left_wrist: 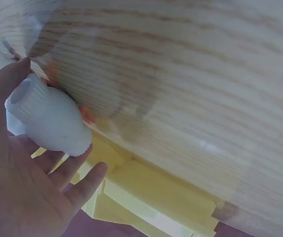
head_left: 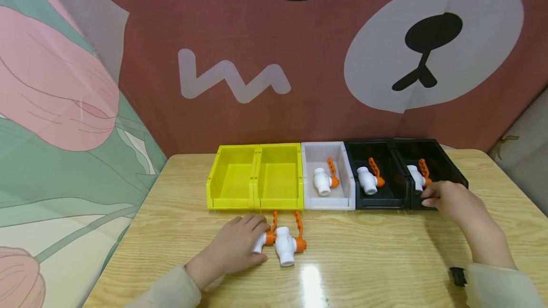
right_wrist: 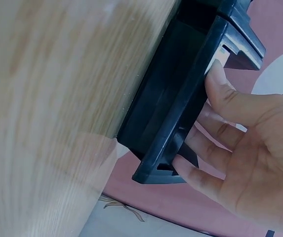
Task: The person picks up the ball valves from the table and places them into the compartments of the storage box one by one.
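In the head view my left hand grips a white ball valve with an orange handle on the table, covering most of it. The left wrist view has the valve's white body between thumb and fingers. Beside it lies a second white ball valve. My right hand reaches over the front of the rightmost black bin, fingers nearly straight. Inside, a ball valve sits close by its fingertips. The right wrist view hides most of that valve behind the thumb and the bin wall.
Two yellow bins stand left in the row. A white bin and another black bin each hold a ball valve. A patterned cloth hangs behind the wooden table. A small black object is near the right sleeve.
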### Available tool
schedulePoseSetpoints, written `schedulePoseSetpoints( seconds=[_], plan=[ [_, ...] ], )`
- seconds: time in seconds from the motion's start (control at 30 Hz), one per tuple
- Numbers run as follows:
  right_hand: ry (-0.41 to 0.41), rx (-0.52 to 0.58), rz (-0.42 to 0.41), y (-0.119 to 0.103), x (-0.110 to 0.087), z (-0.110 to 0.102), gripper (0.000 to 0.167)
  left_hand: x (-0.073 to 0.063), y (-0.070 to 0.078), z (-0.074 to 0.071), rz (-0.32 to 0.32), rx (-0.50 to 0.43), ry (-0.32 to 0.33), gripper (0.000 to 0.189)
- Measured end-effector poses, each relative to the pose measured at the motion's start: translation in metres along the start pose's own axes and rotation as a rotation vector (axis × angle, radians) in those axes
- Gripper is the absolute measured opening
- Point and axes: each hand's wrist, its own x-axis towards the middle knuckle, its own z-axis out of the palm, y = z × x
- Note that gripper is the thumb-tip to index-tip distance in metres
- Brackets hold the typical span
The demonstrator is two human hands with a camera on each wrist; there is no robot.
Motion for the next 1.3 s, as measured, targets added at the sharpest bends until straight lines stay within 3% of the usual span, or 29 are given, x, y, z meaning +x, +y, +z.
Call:
schedulePoseSetpoints(
  seconds=[0.23, 0.43, 0.73, 1.3],
  plan=[
    [-0.002, -0.006, 0.007, -0.001, -0.001, 0.001, 0.012, 0.001, 0.001, 0.0, -0.002, -0.067, 0.038, 0.059],
    [-0.016, -0.003, 0.019, -0.001, -0.001, 0.0, 0.014, 0.002, 0.0, 0.0, -0.049, -0.146, 0.002, 0.059],
    [-0.004, 0.0, 0.014, 0.0, -0.001, 0.002, 0.013, 0.0, -0.005, 0.0, -0.05, -0.153, -0.048, 0.061],
    [0.001, 0.003, 0.021, -0.003, -0.003, 0.001, 0.013, -0.013, -0.007, -0.003, 0.003, -0.137, -0.059, 0.06]
  ],
)
